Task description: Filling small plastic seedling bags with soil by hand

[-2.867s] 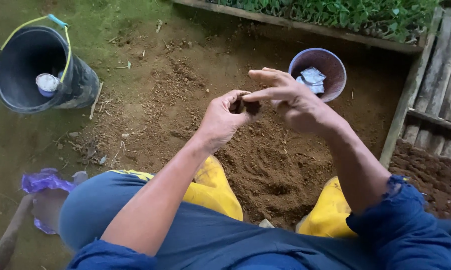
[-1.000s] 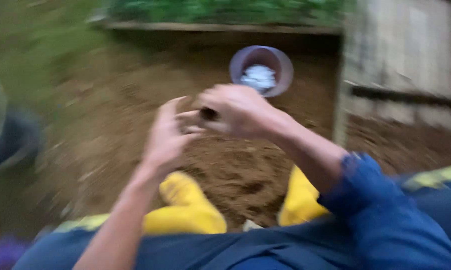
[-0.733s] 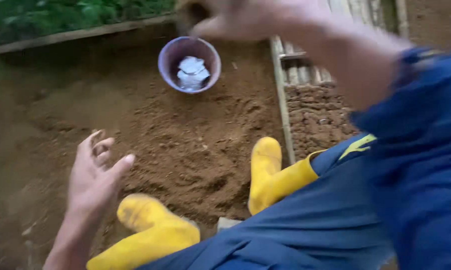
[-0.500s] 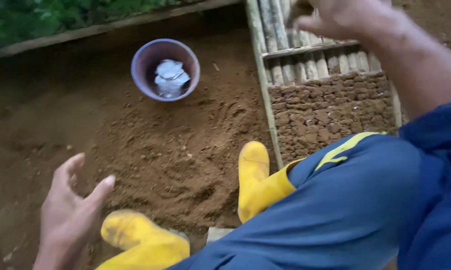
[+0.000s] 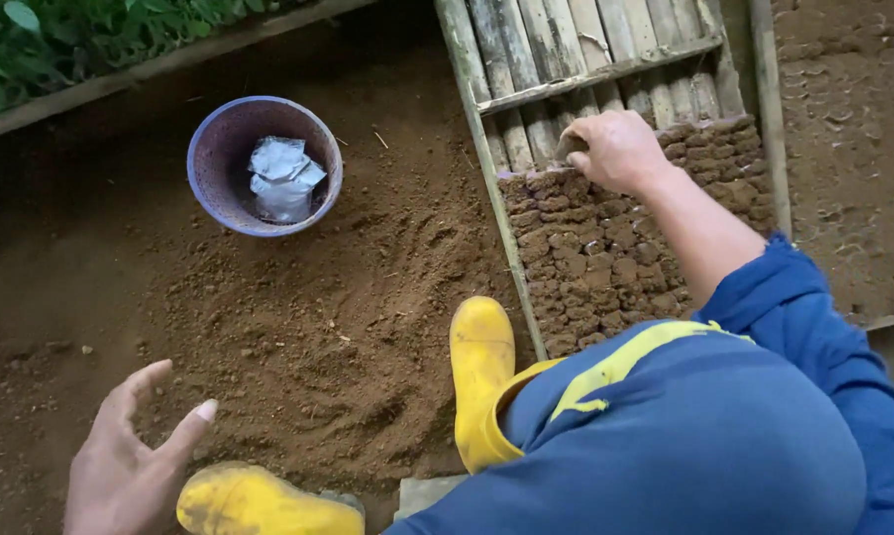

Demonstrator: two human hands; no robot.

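Observation:
My right hand (image 5: 615, 149) is closed around a small soil-filled pot (image 5: 569, 148) and rests it at the far left end of the block of packed soil pots (image 5: 605, 258) in the bamboo-slat frame (image 5: 576, 59). My left hand (image 5: 130, 461) hovers low at the bottom left with fingers spread and nothing in it, just above the loose brown soil (image 5: 298, 327). I squat in blue trousers and yellow boots (image 5: 481, 367), one boot beside the frame's left rail.
A purple plastic bucket (image 5: 214, 183) holding a crumpled silver-white bag (image 5: 283, 178) stands on the soil at upper left. A wooden plank edges green seedlings (image 5: 70, 40) along the top left. Another bed of soil (image 5: 853, 149) lies beyond the frame's right rail.
Both hands were together over the soil. My right hand has swung right to the pot block in the frame, my left hand has dropped away open, and the view has turned right.

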